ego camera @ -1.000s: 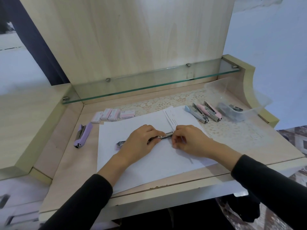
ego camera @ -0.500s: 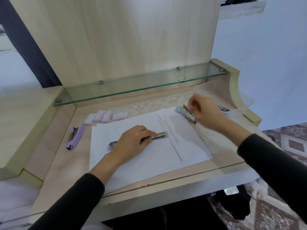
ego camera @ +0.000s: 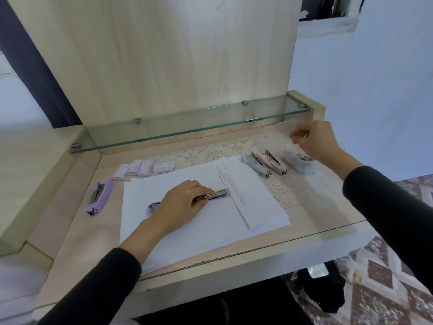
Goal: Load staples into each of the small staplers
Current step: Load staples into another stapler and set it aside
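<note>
hands apart: left hand (ego camera: pixel 178 202) grips the opened lilac metal stapler (ego camera: pixel 221 193); right hand (ego camera: pixel 315 143) pinches the clear plastic bag (ego camera: pixel 277 131), best lifted gently with the stapler held flat.

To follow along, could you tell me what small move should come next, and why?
Probably pull the clear bag open: the right hand pinches its edge, grey contents inside, while the left hand holds the open stapler on the paper.

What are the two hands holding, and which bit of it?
The left hand grips the open stapler around its middle, on the paper. The right hand pinches the clear plastic bag by its top edge.
</note>
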Available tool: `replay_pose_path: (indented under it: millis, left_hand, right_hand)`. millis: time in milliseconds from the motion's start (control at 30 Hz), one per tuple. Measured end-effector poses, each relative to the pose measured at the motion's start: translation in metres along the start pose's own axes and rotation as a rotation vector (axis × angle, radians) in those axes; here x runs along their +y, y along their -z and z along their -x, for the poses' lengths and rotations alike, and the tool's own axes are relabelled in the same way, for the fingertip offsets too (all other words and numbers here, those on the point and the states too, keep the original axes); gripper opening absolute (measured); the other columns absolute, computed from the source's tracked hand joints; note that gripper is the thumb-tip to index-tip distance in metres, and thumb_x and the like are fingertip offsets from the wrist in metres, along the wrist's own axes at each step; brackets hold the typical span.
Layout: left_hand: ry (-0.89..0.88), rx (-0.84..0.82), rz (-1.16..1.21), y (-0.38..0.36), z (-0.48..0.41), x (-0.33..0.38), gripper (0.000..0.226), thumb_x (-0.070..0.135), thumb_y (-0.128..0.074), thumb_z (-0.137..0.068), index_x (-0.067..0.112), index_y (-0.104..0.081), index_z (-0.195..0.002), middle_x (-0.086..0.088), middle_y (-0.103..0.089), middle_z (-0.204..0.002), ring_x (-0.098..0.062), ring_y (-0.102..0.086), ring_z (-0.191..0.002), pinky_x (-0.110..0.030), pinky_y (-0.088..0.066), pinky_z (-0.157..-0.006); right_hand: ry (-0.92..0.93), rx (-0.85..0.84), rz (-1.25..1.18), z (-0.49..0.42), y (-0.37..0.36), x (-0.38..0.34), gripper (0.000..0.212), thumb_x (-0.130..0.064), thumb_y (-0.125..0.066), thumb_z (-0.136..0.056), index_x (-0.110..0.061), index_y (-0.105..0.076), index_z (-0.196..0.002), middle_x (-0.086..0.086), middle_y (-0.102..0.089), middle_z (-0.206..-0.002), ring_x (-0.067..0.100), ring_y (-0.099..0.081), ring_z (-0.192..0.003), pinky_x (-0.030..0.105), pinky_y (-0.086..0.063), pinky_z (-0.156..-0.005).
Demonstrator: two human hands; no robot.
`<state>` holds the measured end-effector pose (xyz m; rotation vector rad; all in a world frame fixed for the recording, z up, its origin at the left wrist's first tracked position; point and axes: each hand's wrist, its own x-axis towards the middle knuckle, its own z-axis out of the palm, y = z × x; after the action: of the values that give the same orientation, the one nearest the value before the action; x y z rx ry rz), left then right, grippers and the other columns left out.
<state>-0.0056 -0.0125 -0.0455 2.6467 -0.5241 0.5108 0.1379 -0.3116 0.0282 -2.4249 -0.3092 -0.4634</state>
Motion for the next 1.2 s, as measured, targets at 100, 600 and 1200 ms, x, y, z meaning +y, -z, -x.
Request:
replay_pose_path:
  millis: [100, 600, 1200]
  left_hand:
    - [-0.012, -0.011, -0.002, 0.002, 0.001, 0.0, 0.026, 0.012, -0.06, -0.084, 0.022, -0.067, -0.107, 0.004, -0.064, -0.085, -0.007, -0.047, -0.074, -0.031, -0.048, -0.063]
    - [-0.092, 0.102, 0.011, 0.001, 0.004, 0.009, 0.023, 0.018, -0.054, -0.083, 0.009, -0.071, -0.095, -0.005, -0.065, -0.077, -0.008, -0.047, -0.077, -0.016, -0.039, -0.07]
    - [-0.16, -0.259, -0.115, 0.019, -0.024, 0.016, 0.018, 0.01, -0.057, -0.077, 0.015, -0.061, -0.094, 0.001, -0.048, -0.072, -0.019, -0.045, -0.065, -0.03, -0.038, -0.055]
  right_hand:
    - [0.002, 0.015, -0.017, 0.0, 0.0, -0.006, 0.018, 0.003, -0.055, -0.08, -0.007, -0.07, -0.081, -0.001, -0.061, -0.064, -0.004, -0.054, -0.053, 0.0, -0.037, -0.054]
    - [0.314, -0.509, -0.111, 0.088, -0.075, -0.085, 0.031, -0.025, -0.075, -0.071, -0.015, -0.069, -0.1, -0.004, -0.05, -0.088, 0.01, -0.047, -0.068, 0.015, -0.034, -0.063]
    - [0.315, -0.275, -0.348, 0.1, -0.105, -0.073, 0.012, -0.014, -0.08, -0.065, -0.013, -0.075, -0.075, 0.003, -0.058, -0.066, 0.001, -0.049, -0.056, 0.01, -0.034, -0.051]
